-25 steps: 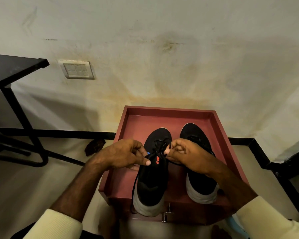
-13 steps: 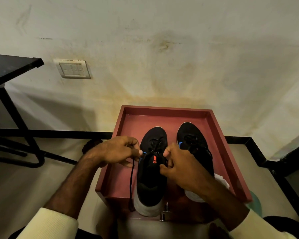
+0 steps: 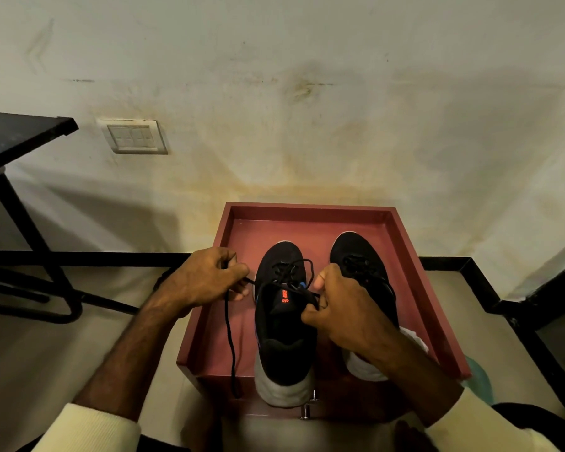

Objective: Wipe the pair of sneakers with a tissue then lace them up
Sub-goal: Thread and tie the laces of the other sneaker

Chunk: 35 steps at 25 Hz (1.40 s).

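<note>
Two black sneakers with white soles stand side by side, toes toward the wall, in a dark red tray. The left sneaker has an orange logo on its tongue and a black lace threaded through its eyelets. My left hand grips one end of that lace, which hangs down past the tray's near edge. My right hand pinches the other end beside the tongue, covering part of the right sneaker.
The tray sits on a low red stand against a stained wall with a switch plate. A black table with metal legs stands at the left. A black border strip runs along the floor on both sides.
The left hand has pulled its lace end outward to the left, so a long strand now hangs down. The right hand has dropped from the eyelets to beside the tongue.
</note>
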Motion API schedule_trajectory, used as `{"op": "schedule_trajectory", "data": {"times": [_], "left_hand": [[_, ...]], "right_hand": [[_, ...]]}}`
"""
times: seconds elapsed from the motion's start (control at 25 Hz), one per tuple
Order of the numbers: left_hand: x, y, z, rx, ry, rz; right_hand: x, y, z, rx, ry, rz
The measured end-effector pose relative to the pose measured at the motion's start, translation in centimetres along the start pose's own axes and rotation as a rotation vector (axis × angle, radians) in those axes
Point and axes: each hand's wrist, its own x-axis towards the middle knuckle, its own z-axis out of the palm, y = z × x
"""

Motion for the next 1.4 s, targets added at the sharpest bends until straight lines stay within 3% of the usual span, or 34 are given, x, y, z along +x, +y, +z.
{"op": "schedule_trajectory", "data": {"times": [0.16,0.24,0.36,0.52,0.84,1.12,1.24,1.4], "left_hand": [[-0.4,0.0,0.9,-0.091,-0.132,-0.028],[-0.5,0.0,1.7,-0.100,-0.191,-0.032],[-0.4,0.3,2.2,-0.136,-0.196,-0.046],[-0.4,0.5,2.0,-0.153,-0.223,-0.041],[-0.3,-0.3,1.3,-0.155,-0.178,-0.161],[-0.2,-1.0,1.0,-0.050,-0.147,-0.172],[-0.6,-1.3,0.7,0.078,-0.254,-0.168],[-0.5,-1.3,0.1,0.223,-0.190,-0.103]], "right_hand": [[-0.6,0.1,0.3,-0.017,-0.035,-0.053],[-0.7,-0.1,0.4,-0.061,0.040,-0.136],[-0.3,-1.0,0.5,-0.037,0.188,-0.308],[0.7,-1.2,1.8,-0.154,0.021,-0.468],[1.9,-1.0,1.6,-0.219,0.105,-0.569],[1.7,-0.9,2.1,-0.298,0.118,-0.596],[1.4,-0.4,1.8,-0.067,0.055,-0.458],[1.6,1.0,0.3,0.073,0.100,-0.262]]}}
